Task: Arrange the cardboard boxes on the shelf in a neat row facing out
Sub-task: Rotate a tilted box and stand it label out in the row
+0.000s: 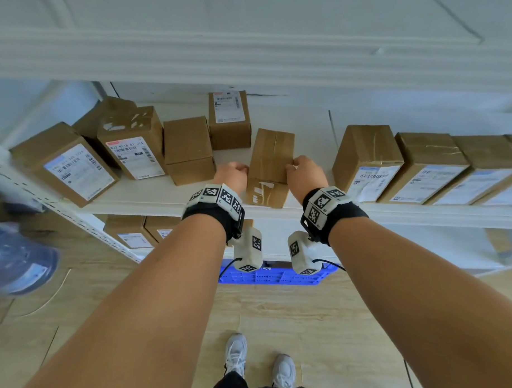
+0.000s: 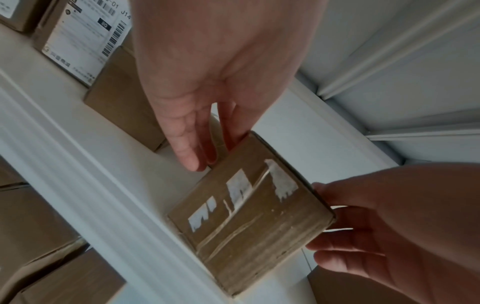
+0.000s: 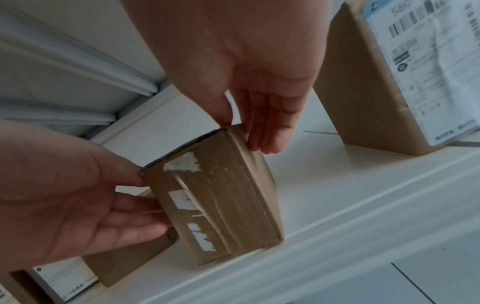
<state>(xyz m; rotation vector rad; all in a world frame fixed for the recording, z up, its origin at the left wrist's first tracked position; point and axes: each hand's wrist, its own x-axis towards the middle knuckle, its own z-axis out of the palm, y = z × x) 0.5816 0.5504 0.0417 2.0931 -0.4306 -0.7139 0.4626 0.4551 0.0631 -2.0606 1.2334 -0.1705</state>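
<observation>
Cardboard box (image 1: 269, 165) between both hands, fingertips hidden, label torn

1. Held box (image 1: 269, 165): plain brown cardboard; glossy clear tape; torn white label scraps on its front face.
2. Row of boxes at right (image 1: 430, 168): brown; white shipping labels with black barcodes and pale blue headers.
3. Boxes at left (image 1: 134, 143): brown; white labels, one with a red strip and black print.
4. Shelf (image 1: 306, 205): white throughout.
5. Wrist bands (image 1: 216, 214): black; white blocks bearing black-and-white square markers.
6. Crate (image 1: 275, 277): bright blue, perforated.
7. Floor (image 1: 274, 310): light wood-grain planks.
8. Shoes (image 1: 236, 354): white and grey.
</observation>
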